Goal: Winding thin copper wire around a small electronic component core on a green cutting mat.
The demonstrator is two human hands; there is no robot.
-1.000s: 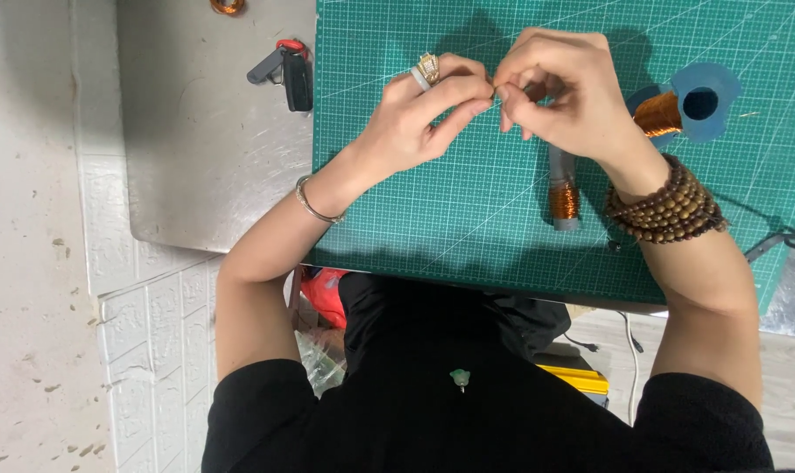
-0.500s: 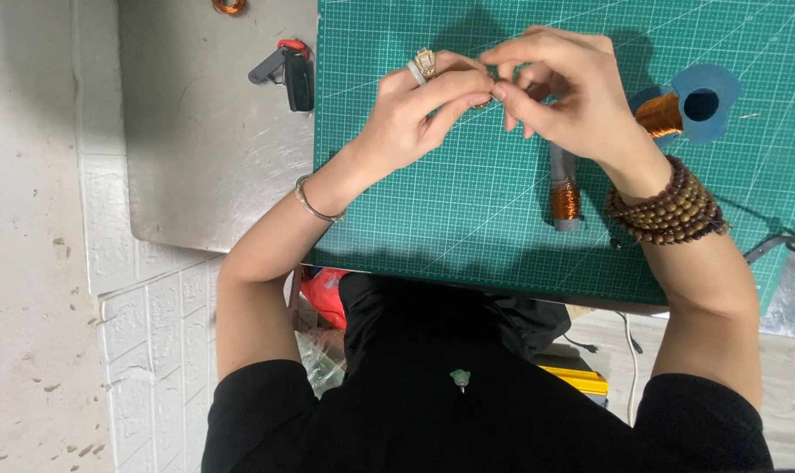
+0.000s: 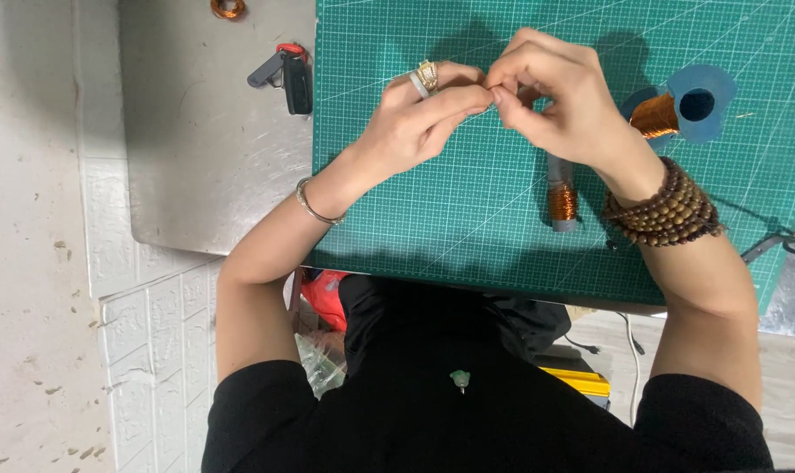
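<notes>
My left hand and my right hand meet fingertip to fingertip above the green cutting mat. Both pinch something very small between thumb and fingers; it is too small to make out, possibly fine wire. A ring sits on my left hand and a beaded bracelet wraps my right wrist. Just below my right hand lies a grey spool of copper wire on the mat. A blue spool of copper wire lies to the right of that hand.
A metal tabletop lies left of the mat, carrying a black and red key fob and a small copper coil at its far edge. Pliers handles show at the mat's right edge. White tiled floor lies left.
Both hands have stayed together over the mat, with only slight shifts of the fingers. The spools have not moved.
</notes>
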